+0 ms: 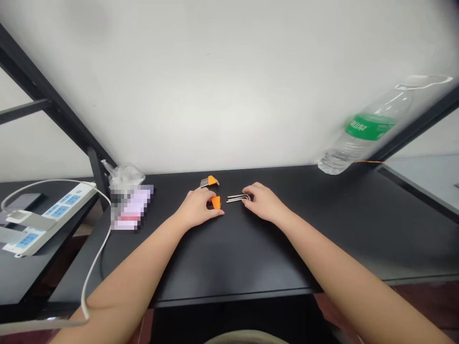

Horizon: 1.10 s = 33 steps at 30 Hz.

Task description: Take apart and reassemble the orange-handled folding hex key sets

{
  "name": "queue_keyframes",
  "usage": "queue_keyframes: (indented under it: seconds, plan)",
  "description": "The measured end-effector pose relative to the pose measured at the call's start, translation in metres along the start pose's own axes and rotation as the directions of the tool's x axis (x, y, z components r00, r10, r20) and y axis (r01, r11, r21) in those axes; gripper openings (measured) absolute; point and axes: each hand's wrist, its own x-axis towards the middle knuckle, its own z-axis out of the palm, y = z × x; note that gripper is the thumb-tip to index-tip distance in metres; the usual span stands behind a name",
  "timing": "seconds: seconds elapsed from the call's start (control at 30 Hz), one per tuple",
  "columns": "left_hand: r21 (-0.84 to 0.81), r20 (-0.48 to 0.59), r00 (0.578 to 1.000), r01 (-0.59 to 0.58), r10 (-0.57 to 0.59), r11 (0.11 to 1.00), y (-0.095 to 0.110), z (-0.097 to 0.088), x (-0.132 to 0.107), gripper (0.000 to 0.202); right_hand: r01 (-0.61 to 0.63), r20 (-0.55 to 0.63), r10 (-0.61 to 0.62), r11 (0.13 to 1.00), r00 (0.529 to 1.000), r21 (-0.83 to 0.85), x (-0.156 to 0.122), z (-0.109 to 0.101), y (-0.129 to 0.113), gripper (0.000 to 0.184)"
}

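Observation:
My left hand (197, 207) is closed around an orange hex key holder (216, 202), and a few dark key ends show by the fingertips. Opposite it, my right hand (263, 201) grips several silver L-shaped hex keys (236, 198) by their bent ends. Their long arms point left toward the holder, with a small gap between. Just behind my left hand lies a second orange holder (212, 180) with a row of hex keys in it. My right palm and some fingers are hidden from view.
A large clear bottle (369, 126) with a green label stands at the back right of the black table (236, 267). At left are a crumpled plastic bag (127, 177), a blurred-out flat item (134, 208), a power strip (53, 217) and a white cable (93, 267) crossing near my left forearm.

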Motion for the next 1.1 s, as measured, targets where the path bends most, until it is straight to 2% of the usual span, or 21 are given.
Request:
queue_keyframes:
  seconds: [0.17,0.3,0.37,0.43,0.5,0.57,0.63,0.7,0.8,0.87,1.0,1.1]
  plan:
    - [-0.036,0.004,1.0,0.015,-0.015,0.999,0.002,-0.001,0.0,0.036,0.004,0.022,-0.003,0.999,1.0,-0.043,-0.002,0.003,-0.002,0.015]
    - [-0.123,0.013,1.0,-0.022,0.024,0.992,0.006,-0.001,-0.002,0.041,0.057,-0.053,-0.059,0.998,0.997,-0.033,-0.007,-0.002,-0.017,0.025]
    - [-0.194,0.01,0.997,-0.069,0.073,0.979,0.008,-0.001,-0.003,0.043,0.169,-0.016,-0.168,0.983,0.986,0.07,-0.011,-0.007,-0.029,0.028]
    - [-0.262,0.0,0.996,-0.088,0.091,0.961,0.009,-0.001,-0.004,0.044,0.265,0.098,-0.293,0.937,0.951,0.227,-0.014,-0.01,-0.04,0.027]
    - [-0.307,-0.006,0.996,-0.084,0.086,0.948,0.01,-0.001,-0.005,0.044,0.282,0.131,-0.336,0.905,0.933,0.319,-0.015,-0.01,-0.048,0.021]
    - [-0.321,-0.003,0.996,-0.085,0.089,0.943,0.009,0.0,-0.005,0.045,0.277,0.124,-0.336,0.897,0.934,0.345,-0.015,-0.009,-0.052,0.011]
    - [-0.307,-0.006,0.995,-0.095,0.098,0.947,0.008,0.001,-0.004,0.048,0.244,0.146,-0.318,0.892,0.937,0.38,-0.014,-0.006,-0.053,0.012]
    - [-0.28,-0.015,0.994,-0.107,0.107,0.954,0.007,0.001,-0.003,0.05,0.127,0.236,-0.259,0.878,0.937,0.461,-0.013,-0.005,-0.052,0.014]
    - [-0.224,-0.026,0.991,-0.132,0.129,0.966,0.006,0.001,-0.002,0.051,-0.117,0.419,-0.146,0.834,0.896,0.54,-0.013,-0.005,-0.051,0.02]
    - [-0.181,-0.027,0.986,-0.164,0.162,0.97,0.006,0.001,-0.002,0.052,-0.209,0.483,-0.107,0.805,0.869,0.555,-0.013,-0.006,-0.051,0.023]
    - [-0.156,-0.002,0.978,-0.209,0.211,0.965,0.005,0.0,-0.002,0.05,-0.257,0.508,-0.111,0.76,0.854,0.597,-0.011,-0.01,-0.051,0.026]
    - [-0.185,0.002,0.985,-0.169,0.173,0.968,0.002,0.001,-0.002,0.05,-0.282,0.52,-0.098,0.748,0.849,0.601,-0.01,-0.012,-0.051,0.031]
